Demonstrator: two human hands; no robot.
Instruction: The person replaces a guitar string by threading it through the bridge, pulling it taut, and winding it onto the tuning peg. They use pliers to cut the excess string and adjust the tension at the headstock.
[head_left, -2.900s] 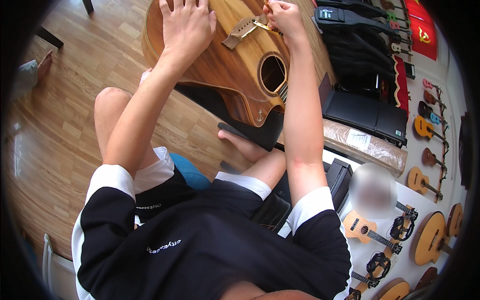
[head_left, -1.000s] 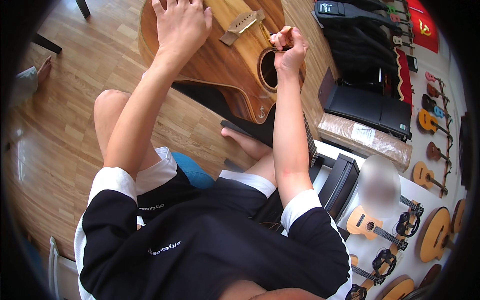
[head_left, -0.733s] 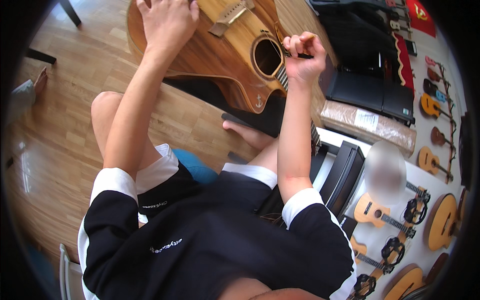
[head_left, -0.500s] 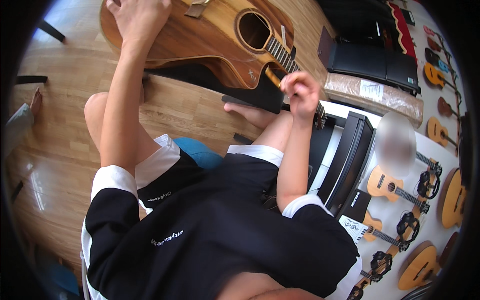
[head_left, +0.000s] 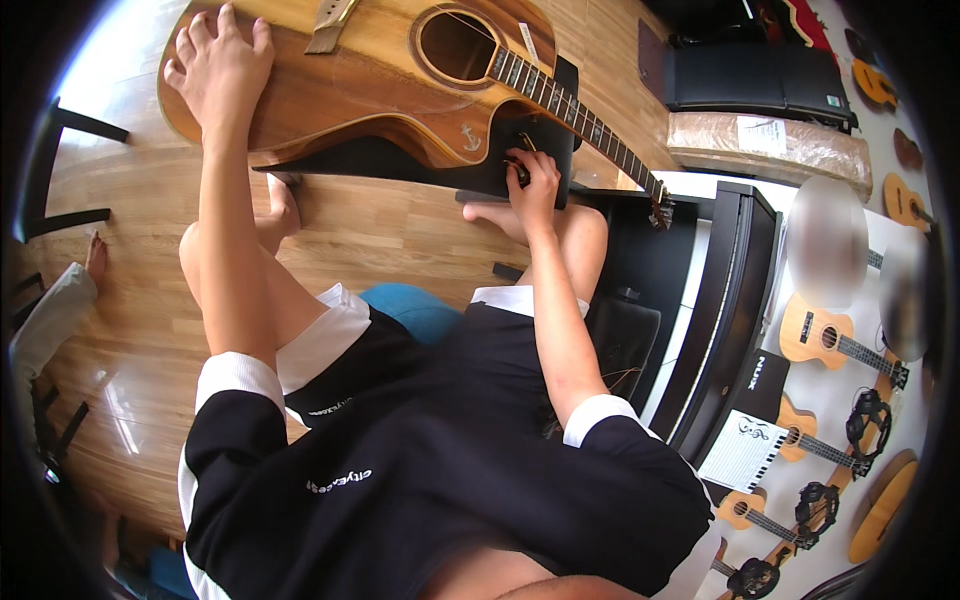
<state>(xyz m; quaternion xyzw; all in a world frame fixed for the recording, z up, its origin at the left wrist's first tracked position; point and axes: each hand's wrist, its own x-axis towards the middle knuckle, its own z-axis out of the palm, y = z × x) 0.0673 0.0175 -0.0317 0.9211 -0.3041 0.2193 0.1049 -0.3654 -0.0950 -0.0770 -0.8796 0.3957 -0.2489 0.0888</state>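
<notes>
1. One left hand (head_left: 222, 75) lies palm down, fingers spread wide and holding nothing, on the broad end of a wooden guitar (head_left: 350, 100).
2. The guitar lies face up on a black support (head_left: 380, 158), its bridge (head_left: 328, 25) near the upper edge.
3. Small white lettering (head_left: 340, 480) crosses the chest of a dark shirt (head_left: 440, 430).
4. A pale anchor emblem (head_left: 471, 138) sits on the guitar's cutaway; a narrow white strip (head_left: 529, 45) lies past the soundhole (head_left: 458, 45).
5. The right hand (head_left: 538, 185), fingers half curled, is at a small dark thing (head_left: 517, 172) over the support, just beside the guitar; whether it grips this cannot be told.
6. A music sheet (head_left: 742, 450) shows a clef and ruled lines; the black panel (head_left: 757, 378) above it bears bold white letters.
7. A wrapped package (head_left: 700, 140) carries a white label (head_left: 762, 135), its print too small to read.
</notes>
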